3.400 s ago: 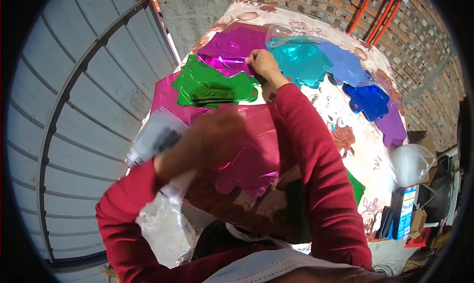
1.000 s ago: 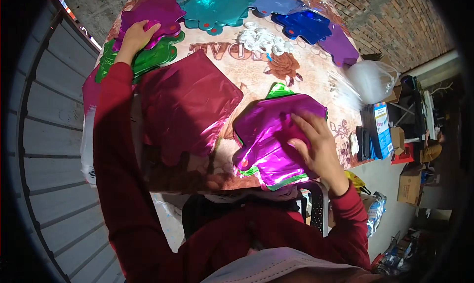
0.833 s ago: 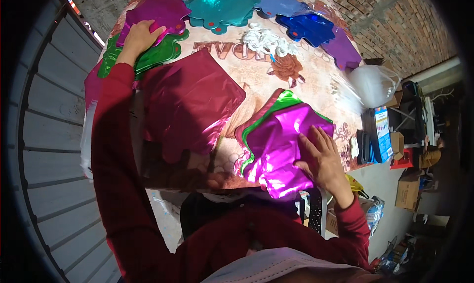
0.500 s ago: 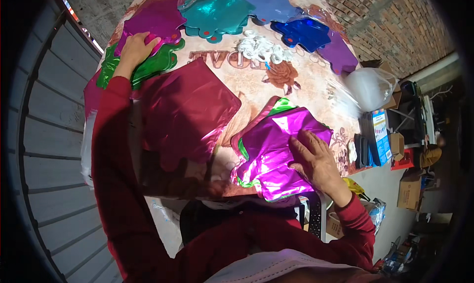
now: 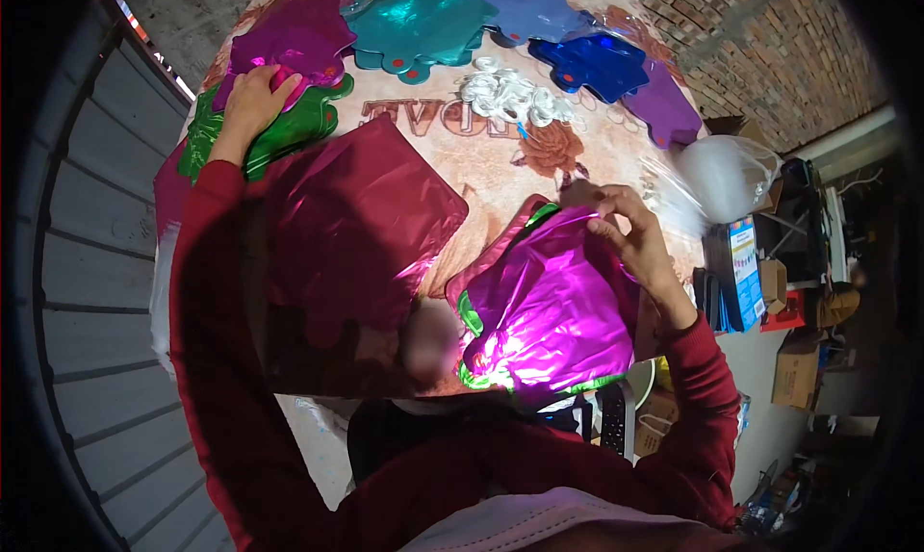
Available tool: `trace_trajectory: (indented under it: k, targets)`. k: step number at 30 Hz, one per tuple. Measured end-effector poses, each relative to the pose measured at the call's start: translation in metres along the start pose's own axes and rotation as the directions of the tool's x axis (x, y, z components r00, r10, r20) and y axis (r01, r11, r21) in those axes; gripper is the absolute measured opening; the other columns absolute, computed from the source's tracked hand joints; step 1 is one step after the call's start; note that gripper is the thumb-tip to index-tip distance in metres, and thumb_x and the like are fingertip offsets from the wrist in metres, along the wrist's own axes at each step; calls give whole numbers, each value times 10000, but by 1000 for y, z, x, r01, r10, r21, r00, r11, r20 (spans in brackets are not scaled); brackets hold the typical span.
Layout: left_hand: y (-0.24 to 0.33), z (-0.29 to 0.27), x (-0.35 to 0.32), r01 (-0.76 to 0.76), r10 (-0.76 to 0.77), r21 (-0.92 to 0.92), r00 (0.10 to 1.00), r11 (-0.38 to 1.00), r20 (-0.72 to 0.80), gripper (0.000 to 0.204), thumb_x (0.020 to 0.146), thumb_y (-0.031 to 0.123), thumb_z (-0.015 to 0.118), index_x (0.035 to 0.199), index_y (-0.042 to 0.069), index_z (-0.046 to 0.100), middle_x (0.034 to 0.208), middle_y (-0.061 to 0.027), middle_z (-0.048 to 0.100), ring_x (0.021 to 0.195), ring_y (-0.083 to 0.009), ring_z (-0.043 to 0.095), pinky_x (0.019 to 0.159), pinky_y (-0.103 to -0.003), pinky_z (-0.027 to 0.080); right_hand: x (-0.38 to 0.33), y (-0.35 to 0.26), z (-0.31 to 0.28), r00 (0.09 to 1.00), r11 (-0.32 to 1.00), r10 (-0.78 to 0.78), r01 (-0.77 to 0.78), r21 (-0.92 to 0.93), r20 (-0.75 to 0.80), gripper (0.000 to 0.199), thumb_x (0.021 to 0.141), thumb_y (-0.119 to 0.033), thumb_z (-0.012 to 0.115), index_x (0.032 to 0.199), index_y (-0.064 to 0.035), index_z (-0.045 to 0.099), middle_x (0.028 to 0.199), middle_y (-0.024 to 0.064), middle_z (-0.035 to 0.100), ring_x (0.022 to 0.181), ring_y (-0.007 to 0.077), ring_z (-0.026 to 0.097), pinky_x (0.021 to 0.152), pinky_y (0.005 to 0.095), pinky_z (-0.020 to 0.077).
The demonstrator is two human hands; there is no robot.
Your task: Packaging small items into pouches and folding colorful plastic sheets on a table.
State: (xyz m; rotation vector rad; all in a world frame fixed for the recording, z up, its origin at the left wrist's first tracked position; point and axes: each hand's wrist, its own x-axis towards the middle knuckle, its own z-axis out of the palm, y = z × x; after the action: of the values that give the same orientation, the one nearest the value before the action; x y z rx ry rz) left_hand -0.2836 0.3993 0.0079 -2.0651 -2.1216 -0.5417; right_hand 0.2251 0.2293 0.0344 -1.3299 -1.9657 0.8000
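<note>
Right hand (image 5: 630, 234) pinches magenta foil (image 5: 553, 311) edge; left hand (image 5: 252, 95) flat, open on green foil (image 5: 289, 133) (other stacks unsorted).

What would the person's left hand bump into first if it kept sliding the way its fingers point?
Probably the purple foil balloon. The left hand lies on the green foil balloon, fingers pointing up-table, already at or touching the purple one's edge. Beyond it sits the teal foil balloon. Depth is hard to judge.

glossy magenta foil balloon (image 5: 549, 311), shiny green foil (image 5: 289, 133)
</note>
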Motion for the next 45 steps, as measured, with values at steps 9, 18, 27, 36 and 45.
trace_trajectory:
  k: [9,18,27,36,45]
  targets:
    - [-7,-2,1,-13,14,26,999,1000,-35,635,839,538,540,1188,9,581,1204,-168,577,1104,-357,506,967,-421,397,6,-29,-1,985,948,-144,110,-297,-96,353,802,-123,702,1112,-38,556,1098,92,568,1024,185,537,843,306,429]
    - [3,-1,0,-45,46,15,997,999,-68,594,855,511,536,1172,10,589,1185,-167,578,1099,-356,506,968,-414,394,23,-52,38,878,897,-375,425,-125,296,290,784,-100,706,1042,-12,608,938,133,592,846,285,592,773,371,480]
    - [-4,1,-5,-98,100,22,992,995,-78,582,860,492,539,1119,-25,603,1136,-198,590,1062,-361,519,954,-404,395,271,-61,104,932,877,-325,361,-318,160,443,776,-315,721,1073,-4,614,985,213,606,901,374,584,821,386,469]
    - [3,-6,3,-265,274,73,898,961,-344,464,824,373,616,1098,-2,617,1142,-179,597,1081,-342,529,920,-424,428,345,-26,164,999,979,-39,37,-201,-5,315,772,-302,724,976,-71,666,952,179,656,894,302,636,779,395,488]
    - [125,24,22,-515,502,-93,855,852,-132,289,853,199,585,1067,6,595,1079,-169,610,1027,-317,554,870,-450,445,345,-20,156,1000,1000,10,-10,2,-25,242,836,-275,657,852,-35,692,806,178,669,764,282,646,722,366,490]
